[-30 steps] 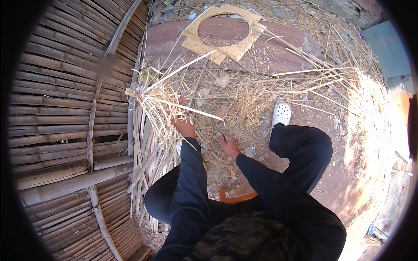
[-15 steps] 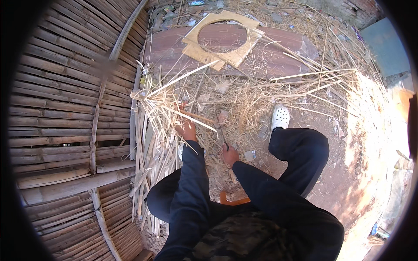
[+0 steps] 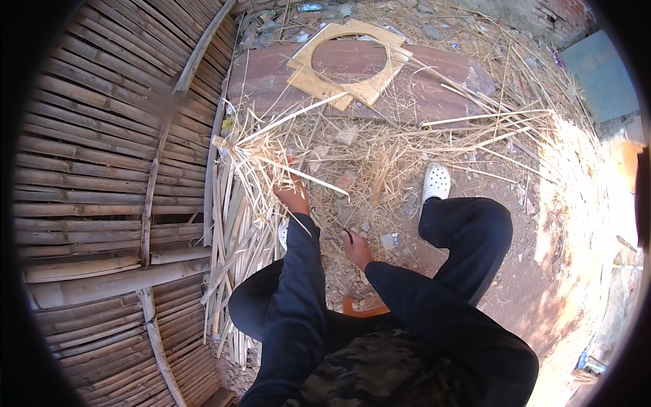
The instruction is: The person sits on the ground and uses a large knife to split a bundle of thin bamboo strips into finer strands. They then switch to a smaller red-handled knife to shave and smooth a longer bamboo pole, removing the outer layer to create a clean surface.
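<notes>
My left hand (image 3: 293,197) grips a bundle of thin pale bamboo strips (image 3: 261,159) that fans out to the upper left and right above the ground. My right hand (image 3: 357,249) sits lower, close to my knee, closed on a small dark tool (image 3: 348,235) whose tip sticks out above the fingers. Both arms wear dark sleeves. The loose strip ends lie over a heap of straw-like shavings (image 3: 380,156).
A woven bamboo panel (image 3: 102,183) fills the left side. More split strips (image 3: 227,271) lie along its edge. A reddish board (image 3: 407,74) with a square plywood frame with a round hole (image 3: 346,64) lies ahead. My white shoe (image 3: 435,182) rests on the dirt.
My left hand has lifted a little and pulled the strips along them, while my right hand has drawn back toward my body with the dark tool.
</notes>
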A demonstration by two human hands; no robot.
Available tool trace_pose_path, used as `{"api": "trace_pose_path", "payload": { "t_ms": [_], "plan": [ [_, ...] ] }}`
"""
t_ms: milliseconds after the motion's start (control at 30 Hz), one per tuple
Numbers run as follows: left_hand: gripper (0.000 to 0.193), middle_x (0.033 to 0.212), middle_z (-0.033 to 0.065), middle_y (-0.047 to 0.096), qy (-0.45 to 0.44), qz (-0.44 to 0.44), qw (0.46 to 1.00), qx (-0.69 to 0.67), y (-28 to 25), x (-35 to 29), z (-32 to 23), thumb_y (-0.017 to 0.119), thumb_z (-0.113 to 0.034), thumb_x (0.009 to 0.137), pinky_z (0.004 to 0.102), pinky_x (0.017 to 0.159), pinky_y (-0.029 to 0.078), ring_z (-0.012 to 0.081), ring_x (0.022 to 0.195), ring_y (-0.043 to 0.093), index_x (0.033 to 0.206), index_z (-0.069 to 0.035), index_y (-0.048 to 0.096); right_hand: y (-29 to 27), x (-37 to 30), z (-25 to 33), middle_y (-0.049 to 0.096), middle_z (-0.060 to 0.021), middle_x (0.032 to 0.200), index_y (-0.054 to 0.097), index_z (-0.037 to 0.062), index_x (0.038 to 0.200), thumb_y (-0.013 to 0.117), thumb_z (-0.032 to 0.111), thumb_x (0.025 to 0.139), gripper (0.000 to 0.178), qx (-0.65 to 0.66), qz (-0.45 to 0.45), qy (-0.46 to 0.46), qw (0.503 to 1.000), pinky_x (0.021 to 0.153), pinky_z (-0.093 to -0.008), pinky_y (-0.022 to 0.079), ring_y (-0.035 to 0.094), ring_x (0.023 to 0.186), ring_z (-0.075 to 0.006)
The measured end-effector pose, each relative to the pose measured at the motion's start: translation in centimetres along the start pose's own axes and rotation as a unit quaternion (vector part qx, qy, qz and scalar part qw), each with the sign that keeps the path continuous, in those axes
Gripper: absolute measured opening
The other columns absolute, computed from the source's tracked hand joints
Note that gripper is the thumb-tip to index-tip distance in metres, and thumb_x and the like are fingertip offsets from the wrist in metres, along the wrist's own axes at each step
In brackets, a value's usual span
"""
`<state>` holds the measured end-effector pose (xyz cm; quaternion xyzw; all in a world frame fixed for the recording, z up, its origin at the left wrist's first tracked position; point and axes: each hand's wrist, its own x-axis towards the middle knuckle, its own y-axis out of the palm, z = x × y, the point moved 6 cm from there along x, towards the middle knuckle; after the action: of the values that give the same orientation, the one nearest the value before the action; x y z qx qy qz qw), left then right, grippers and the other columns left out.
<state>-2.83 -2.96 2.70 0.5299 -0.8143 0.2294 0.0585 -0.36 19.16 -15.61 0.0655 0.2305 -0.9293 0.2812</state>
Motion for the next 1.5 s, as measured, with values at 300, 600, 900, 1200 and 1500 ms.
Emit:
{"api": "trace_pose_path", "payload": {
  "t_ms": [300,600,900,1200,1500],
  "plan": [
    [0.037,0.112,0.0182,0.055,-0.106,-0.220,0.896,-0.370,-5.8,2.6,-2.2,0.049,-0.019,0.099,0.0363,0.097,0.050,0.0276,0.107,0.059,0.124,0.007,0.041,-3.7,-1.2,-0.2,0.061,-0.0164,0.072,0.063,-0.0027,0.087,0.050,0.039,0.095,0.044,0.087,-0.069,0.050,0.993,0.064,-0.0414,0.043,0.058,0.067,-0.0310],
    [0.028,0.124,0.0171,0.051,-0.158,-0.169,0.768,-0.597,-7.0,-1.1,-10.3,0.043,-0.018,0.101,0.0483,0.101,0.047,0.0310,0.121,0.052,0.120,0.002,0.040,-12.2,-0.8,24.3,0.047,0.0065,0.060,0.061,0.0016,0.107,0.064,0.020,0.092,0.024,0.495,-0.053,-0.090,0.862,0.042,-0.0190,0.031,0.040,0.046,-0.0014],
    [0.040,0.134,0.0148,0.050,-0.326,0.155,0.855,-0.373,-0.8,-11.1,-13.8,0.049,-0.023,0.099,0.0439,0.097,0.046,0.0314,0.120,0.053,0.132,-0.002,0.039,-18.4,2.6,29.5,0.045,0.0020,0.052,0.055,0.0010,0.090,0.063,0.019,0.092,0.020,0.501,-0.076,-0.162,0.847,0.034,-0.0221,0.030,0.040,0.037,-0.0054],
    [0.044,0.114,0.0162,0.064,0.124,0.414,0.899,-0.070,-9.1,-12.5,-28.9,0.072,-0.022,0.083,0.0377,0.091,0.047,0.0293,0.106,0.062,0.119,0.000,0.059,-21.9,2.9,35.7,0.050,0.0003,0.056,0.063,-0.0003,0.084,0.065,0.029,0.090,0.030,0.088,-0.005,-0.341,0.936,0.050,-0.0299,0.037,0.043,0.052,-0.0084],
    [0.028,0.099,0.0109,0.069,0.100,0.415,0.902,-0.064,-7.2,-0.7,-24.8,0.066,-0.014,0.089,0.0294,0.080,0.050,0.0164,0.092,0.065,0.111,0.003,0.062,-20.1,-0.7,42.5,0.059,-0.0023,0.067,0.066,-0.0001,0.092,0.067,0.034,0.088,0.034,0.008,0.234,-0.425,0.874,0.056,-0.0288,0.042,0.050,0.060,-0.0105]
  ]
}}
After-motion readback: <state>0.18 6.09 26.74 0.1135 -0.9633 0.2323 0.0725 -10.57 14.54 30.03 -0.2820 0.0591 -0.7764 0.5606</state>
